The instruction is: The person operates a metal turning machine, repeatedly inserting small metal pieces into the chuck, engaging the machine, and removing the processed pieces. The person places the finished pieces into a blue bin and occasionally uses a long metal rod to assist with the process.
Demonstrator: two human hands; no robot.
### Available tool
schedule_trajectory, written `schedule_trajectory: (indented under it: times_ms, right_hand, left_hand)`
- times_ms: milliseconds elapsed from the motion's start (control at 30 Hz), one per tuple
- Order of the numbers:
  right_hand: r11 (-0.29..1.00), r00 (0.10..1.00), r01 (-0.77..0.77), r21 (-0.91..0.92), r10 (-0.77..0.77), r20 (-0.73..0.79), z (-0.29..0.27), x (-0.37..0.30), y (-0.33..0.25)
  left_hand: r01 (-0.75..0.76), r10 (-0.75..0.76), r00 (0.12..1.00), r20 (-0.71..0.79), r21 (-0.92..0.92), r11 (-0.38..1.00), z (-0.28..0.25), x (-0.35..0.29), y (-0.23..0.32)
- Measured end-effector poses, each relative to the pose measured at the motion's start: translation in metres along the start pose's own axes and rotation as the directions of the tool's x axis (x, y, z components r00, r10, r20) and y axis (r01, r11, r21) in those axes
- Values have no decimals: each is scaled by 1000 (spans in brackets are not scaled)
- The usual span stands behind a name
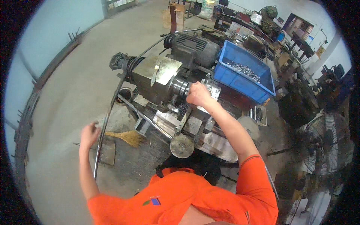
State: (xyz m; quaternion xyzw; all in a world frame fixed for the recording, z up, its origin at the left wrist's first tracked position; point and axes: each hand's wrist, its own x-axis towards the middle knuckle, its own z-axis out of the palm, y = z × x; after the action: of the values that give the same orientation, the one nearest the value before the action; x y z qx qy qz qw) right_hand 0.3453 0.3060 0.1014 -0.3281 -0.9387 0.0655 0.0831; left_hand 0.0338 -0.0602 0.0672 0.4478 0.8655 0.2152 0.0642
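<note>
A small lathe [150, 80] stands before me, its round metal spindle end [180, 88] facing right. My right hand [198, 94] is closed right at that spindle end; whatever its fingers grip is hidden beneath them. My left hand [89, 135] hangs at the left, loosely bent with fingers partly apart, beside a long metal lever bar [104, 129]. Nothing shows in it, and it looks slightly blurred. A brush [154, 75] lies on the lathe's flat top. Below my right hand, dark metal chips [183, 108] have gathered near the tool slide [193, 125].
Behind my right hand a blue crate [243, 84] holds many small metal parts. An electric motor [193, 48] sits behind the lathe. A straw broom [129, 137] lies on the floor under the lever bar. A round handwheel [182, 145] faces me; a caged fan [322, 144] stands right.
</note>
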Motion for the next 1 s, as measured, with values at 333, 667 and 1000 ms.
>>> schedule_trajectory:
  times_ms: [333, 667, 1000]
  right_hand:
    - [945, 999, -48, 325, 46, 13, 31, 24, 14]
    - [915, 968, -205, 347, 242, -67, 30, 34, 4]
    - [895, 945, -243, 375, 305, -116, 33, 33, 6]
  left_hand:
    - [173, -159, 983, -88, 191, 966, 64, -9, -12]
    - [211, -209, 976, -54, 443, 871, 56, 14, -48]
    - [83, 93, 971, -222, 672, 736, 3, 105, -171]
